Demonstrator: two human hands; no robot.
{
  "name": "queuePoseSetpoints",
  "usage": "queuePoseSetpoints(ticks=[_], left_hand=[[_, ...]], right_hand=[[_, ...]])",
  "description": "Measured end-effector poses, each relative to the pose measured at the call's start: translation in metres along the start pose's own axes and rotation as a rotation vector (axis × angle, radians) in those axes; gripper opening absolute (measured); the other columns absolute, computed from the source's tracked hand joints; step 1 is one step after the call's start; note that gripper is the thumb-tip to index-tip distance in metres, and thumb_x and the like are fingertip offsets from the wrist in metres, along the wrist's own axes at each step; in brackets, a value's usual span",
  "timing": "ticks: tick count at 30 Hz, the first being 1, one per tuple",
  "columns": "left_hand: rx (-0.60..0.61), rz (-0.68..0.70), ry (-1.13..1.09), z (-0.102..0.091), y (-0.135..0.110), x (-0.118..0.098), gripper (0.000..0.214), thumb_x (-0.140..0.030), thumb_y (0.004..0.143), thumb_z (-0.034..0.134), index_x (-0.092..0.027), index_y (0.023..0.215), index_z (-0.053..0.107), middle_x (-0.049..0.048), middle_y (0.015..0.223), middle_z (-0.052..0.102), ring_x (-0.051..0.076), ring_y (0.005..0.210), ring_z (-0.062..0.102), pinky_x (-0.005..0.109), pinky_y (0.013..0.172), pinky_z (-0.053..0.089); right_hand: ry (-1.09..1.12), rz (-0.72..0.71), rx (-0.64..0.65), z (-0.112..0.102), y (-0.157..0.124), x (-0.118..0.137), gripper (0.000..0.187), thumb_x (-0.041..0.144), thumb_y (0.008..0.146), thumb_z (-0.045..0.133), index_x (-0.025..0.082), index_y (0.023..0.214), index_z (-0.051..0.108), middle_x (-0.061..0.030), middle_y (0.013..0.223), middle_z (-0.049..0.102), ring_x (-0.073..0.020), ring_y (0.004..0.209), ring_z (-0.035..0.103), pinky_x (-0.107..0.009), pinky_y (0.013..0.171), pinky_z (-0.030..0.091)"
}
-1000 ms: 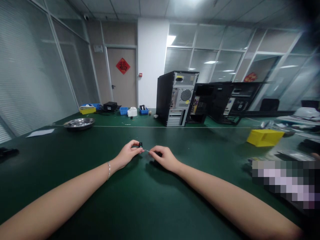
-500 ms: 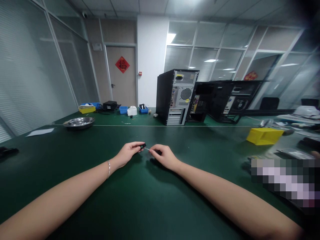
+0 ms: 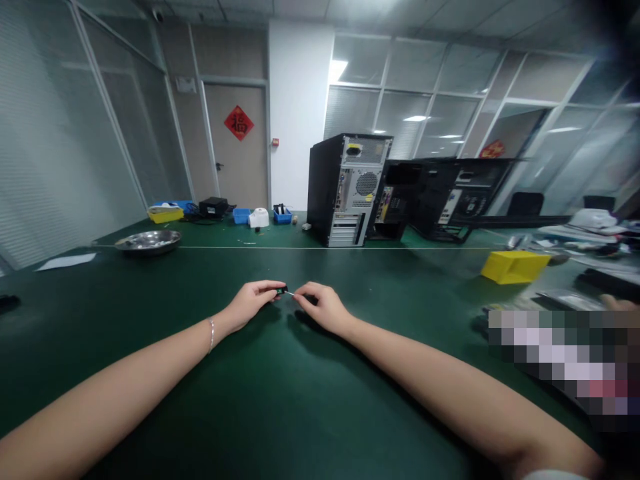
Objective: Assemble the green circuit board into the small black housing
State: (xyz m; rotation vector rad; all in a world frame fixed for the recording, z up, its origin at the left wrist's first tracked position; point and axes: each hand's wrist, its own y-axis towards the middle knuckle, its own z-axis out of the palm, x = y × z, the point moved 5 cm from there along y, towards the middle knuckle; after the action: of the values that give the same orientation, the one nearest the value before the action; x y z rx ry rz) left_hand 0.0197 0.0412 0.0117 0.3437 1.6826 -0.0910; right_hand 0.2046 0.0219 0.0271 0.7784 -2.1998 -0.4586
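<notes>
My left hand (image 3: 251,301) pinches a small black part with a bit of green on it (image 3: 281,291) between thumb and fingers, just above the green table (image 3: 280,413). Closed at the fingertips, my right hand (image 3: 321,307) grips a thin, pale, pin-like tool (image 3: 290,293). Its tip points left and appears to meet the black part's right end. The exact kind of either item is too small to make out. A bracelet circles my left wrist.
Computer towers (image 3: 345,190) stand at the back right. A metal bowl (image 3: 149,243) and white paper (image 3: 67,261) lie at left. Small blue bins (image 3: 283,217) sit at the back. A yellow bin (image 3: 515,268) stands right, near another person's hand (image 3: 620,303) and a pixelated patch.
The thin tool's tip has come closer to the black part. The whole view has shifted slightly, so the surroundings appear a little further left and higher.
</notes>
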Motion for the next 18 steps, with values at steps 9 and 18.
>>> queuePoseSetpoints(ticks=[9, 18], left_hand=[[0.001, -0.003, -0.021, -0.0008, 0.0026, 0.0037, 0.035, -0.023, 0.076, 0.065, -0.017, 0.108, 0.074, 0.0108, 0.112, 0.074, 0.022, 0.097, 0.067, 0.036, 0.092, 0.048], [-0.008, 0.0, -0.018, -0.0007, 0.0017, 0.0017, 0.033, -0.021, 0.074, 0.065, -0.016, 0.106, 0.075, 0.0105, 0.107, 0.075, 0.022, 0.095, 0.067, 0.037, 0.092, 0.048]], right_hand=[[-0.017, 0.013, 0.012, 0.0002, -0.0001, -0.0003, 0.018, 0.029, 0.093, 0.056, 0.022, 0.09, 0.072, -0.0039, 0.089, 0.072, -0.0166, 0.081, 0.065, -0.027, 0.077, 0.049], [-0.025, 0.015, 0.015, 0.0003, -0.0003, 0.0006, 0.018, 0.029, 0.093, 0.056, 0.021, 0.09, 0.072, -0.0042, 0.09, 0.072, -0.0167, 0.081, 0.065, -0.027, 0.078, 0.049]])
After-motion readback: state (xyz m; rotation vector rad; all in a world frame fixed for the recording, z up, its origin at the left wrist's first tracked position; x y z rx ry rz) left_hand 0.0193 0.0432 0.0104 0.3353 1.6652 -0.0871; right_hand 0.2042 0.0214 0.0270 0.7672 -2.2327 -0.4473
